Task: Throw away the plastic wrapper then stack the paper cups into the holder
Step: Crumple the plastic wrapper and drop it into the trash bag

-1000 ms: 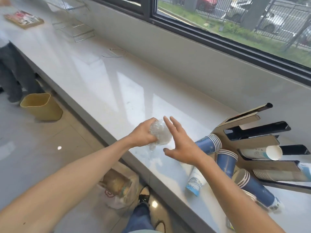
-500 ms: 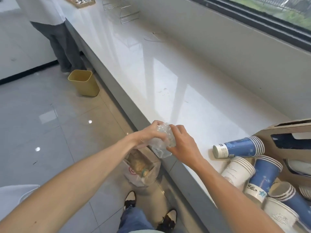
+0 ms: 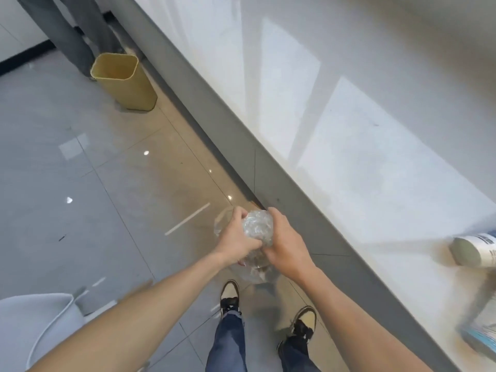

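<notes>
Plastic wrapper (image 3: 257,227): clear, crumpled into a ball, gripped between both hands above the floor, just off the near edge of the white counter (image 3: 375,124). Left hand (image 3: 237,238): fingers curled around the ball's left side. Right hand (image 3: 285,242): clasping its right side. Paper cup (image 3: 473,249): on its side on the counter, far right. Yellow bin (image 3: 124,81): on the floor, far left, beside the counter base. Shoes (image 3: 229,294): near, below the hands.
</notes>
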